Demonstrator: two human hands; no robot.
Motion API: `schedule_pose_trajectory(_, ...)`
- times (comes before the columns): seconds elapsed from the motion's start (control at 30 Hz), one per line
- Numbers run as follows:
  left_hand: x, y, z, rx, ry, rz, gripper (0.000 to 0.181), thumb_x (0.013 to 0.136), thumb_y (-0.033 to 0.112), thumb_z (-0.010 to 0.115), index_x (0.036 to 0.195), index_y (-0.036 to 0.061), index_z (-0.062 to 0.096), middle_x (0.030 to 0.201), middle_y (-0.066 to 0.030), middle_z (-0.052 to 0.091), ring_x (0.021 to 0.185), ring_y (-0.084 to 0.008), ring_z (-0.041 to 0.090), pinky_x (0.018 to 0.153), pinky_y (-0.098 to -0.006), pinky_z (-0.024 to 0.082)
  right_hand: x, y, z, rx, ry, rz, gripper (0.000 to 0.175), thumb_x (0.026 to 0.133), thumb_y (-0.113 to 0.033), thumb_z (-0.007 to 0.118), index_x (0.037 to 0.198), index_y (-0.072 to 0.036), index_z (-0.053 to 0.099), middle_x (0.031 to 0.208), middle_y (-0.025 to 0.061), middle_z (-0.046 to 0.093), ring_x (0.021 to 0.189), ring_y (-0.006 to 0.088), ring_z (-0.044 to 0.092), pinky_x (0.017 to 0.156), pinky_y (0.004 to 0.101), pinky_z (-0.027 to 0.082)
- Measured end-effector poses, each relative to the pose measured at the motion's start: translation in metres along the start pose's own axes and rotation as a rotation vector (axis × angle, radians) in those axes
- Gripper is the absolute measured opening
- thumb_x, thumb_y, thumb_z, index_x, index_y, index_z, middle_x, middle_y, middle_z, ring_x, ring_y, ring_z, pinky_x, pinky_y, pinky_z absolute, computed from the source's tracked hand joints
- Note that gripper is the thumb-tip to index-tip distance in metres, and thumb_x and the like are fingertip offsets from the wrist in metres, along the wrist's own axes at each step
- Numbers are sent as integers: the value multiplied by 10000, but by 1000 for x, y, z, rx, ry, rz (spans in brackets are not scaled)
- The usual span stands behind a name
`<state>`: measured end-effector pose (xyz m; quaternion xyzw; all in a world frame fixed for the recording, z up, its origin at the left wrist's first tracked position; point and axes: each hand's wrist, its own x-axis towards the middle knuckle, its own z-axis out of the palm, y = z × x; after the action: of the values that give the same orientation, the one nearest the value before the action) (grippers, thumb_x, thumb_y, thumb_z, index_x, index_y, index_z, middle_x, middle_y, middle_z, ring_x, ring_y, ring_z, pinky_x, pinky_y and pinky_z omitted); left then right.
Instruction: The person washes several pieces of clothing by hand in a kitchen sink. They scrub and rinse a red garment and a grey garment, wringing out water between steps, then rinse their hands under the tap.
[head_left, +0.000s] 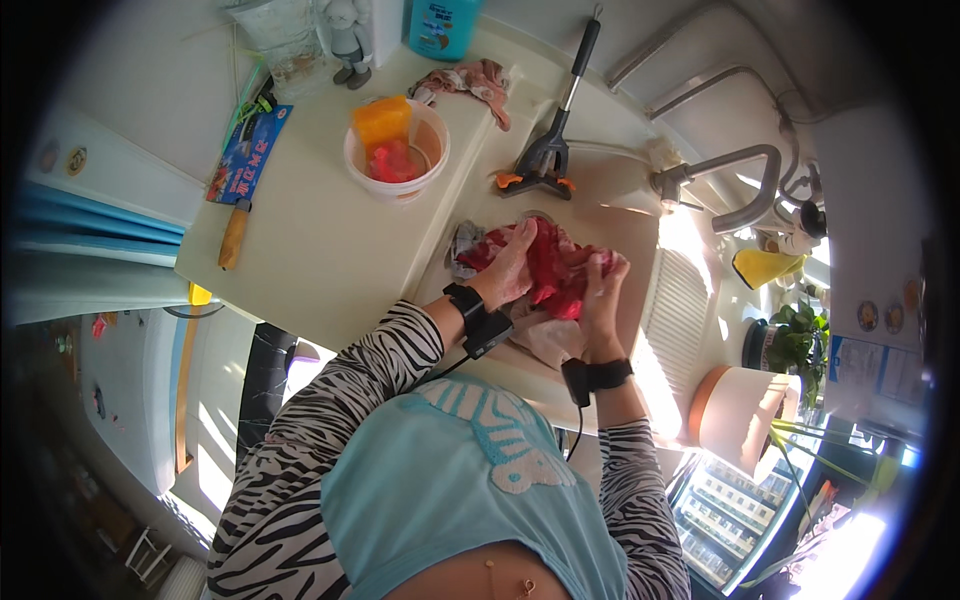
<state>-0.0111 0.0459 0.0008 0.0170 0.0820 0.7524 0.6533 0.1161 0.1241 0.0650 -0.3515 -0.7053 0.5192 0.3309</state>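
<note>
Over the beige sink basin (615, 169), a wet red cloth (553, 259) with whitish suds is bunched between both hands. My left hand (514, 262) grips its left part, thumb upward. At its right end my right hand (602, 281) has its fingers curled into the fabric. A greyish cloth (466, 244) lies left of the red one, and pale wet fabric (547, 334) is below it. Dark straps with small boxes circle both wrists. What lies under the red cloth is hidden.
A white bucket (397, 195) holding red and orange items stands on the counter (315, 225), with a wooden-handled knife (234, 236) farther left. A black scrubbing brush or squeegee (551, 154) leans in the basin, near the metal faucet (720, 169). A pinkish cloth (480, 82) lies on the rim.
</note>
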Motion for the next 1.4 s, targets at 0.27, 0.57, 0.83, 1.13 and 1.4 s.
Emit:
schedule_pose_trajectory(0.27, 5, -30, -52, 414, 434, 167, 189, 1013, 253, 384, 1123, 152, 500, 1075, -3, 543, 1036, -141, 526, 886, -300, 431, 2, 40, 75, -596, 65, -21, 256, 798, -249, 713, 944, -50, 643, 842, 187, 669, 804, 393, 640, 731, 412, 508)
schedule_pose_trajectory(0.57, 2, -29, -35, 36, 449, -53, 222, 1001, 295, 402, 972, 159, 575, 933, 8, 604, 851, -99, 572, 782, -307, 476, 15, 50, 73, -657, -20, 60, 234, 762, -277, 684, 858, -66, 661, 777, 193, 665, 753, 396, 646, 666, 447, 515)
schedule_pose_trajectory(0.83, 3, -26, -42, 108, 251, 74, 275, 987, 341, 424, 1016, 124, 590, 967, 5, 620, 885, -129, 591, 829, -309, 481, 14, 56, 64, -701, -37, 2, 243, 780, -304, 671, 816, -66, 647, 781, 203, 659, 744, 411, 640, 669, 485, 507)
schedule_pose_trajectory(1.13, 3, 22, -5, 973, 223, 63, 283, 769, 15, 649, 1044, 26, 582, 975, -87, 639, 924, -184, 633, 801, -327, 517, 26, 53, -62, -840, -269, 134, 300, 786, -262, 701, 836, 23, 623, 780, 213, 640, 764, 356, 637, 706, 413, 501)
schedule_pose_trajectory(1.4, 8, 28, 16, 1738, -398, 396, 349, 604, -83, 541, 886, 75, 672, 1025, -112, 564, 1029, -310, 531, 935, -382, 431, 19, 41, -66, -311, -704, 232, 285, 841, -46, 625, 1121, -26, 574, 954, 95, 646, 888, 190, 622, 807, 329, 510)
